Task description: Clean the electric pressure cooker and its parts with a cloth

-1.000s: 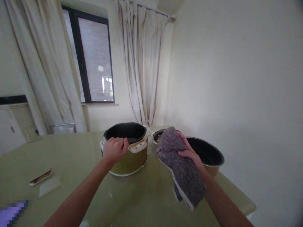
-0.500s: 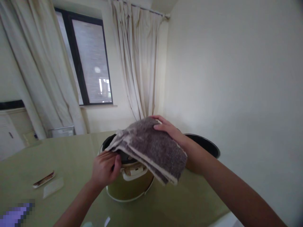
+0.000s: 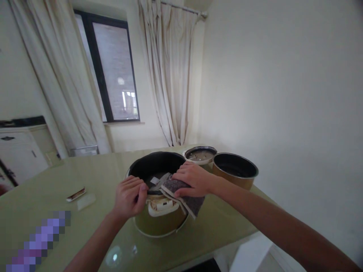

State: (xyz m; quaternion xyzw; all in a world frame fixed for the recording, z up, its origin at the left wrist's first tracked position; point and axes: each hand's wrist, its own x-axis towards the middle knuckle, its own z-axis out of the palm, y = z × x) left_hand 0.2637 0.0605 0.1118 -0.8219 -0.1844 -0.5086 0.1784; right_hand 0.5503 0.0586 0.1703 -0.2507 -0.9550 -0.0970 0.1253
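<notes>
A dark-framed window [image 3: 116, 71] sits between pale curtains [image 3: 170, 75] on cream walls [image 3: 283, 75]. A white cabinet [image 3: 19, 155] stands left, behind the green table [image 3: 56, 177].

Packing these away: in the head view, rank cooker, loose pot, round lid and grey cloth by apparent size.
1. cooker
2. loose pot
3. round lid and grey cloth: alike; cloth bunched, nearer, so unranked

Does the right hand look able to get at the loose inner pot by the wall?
Probably yes. The inner pot stands just beyond the right hand on the table, with nothing between them. But that hand presses a grey cloth on the cooker rim.
</notes>
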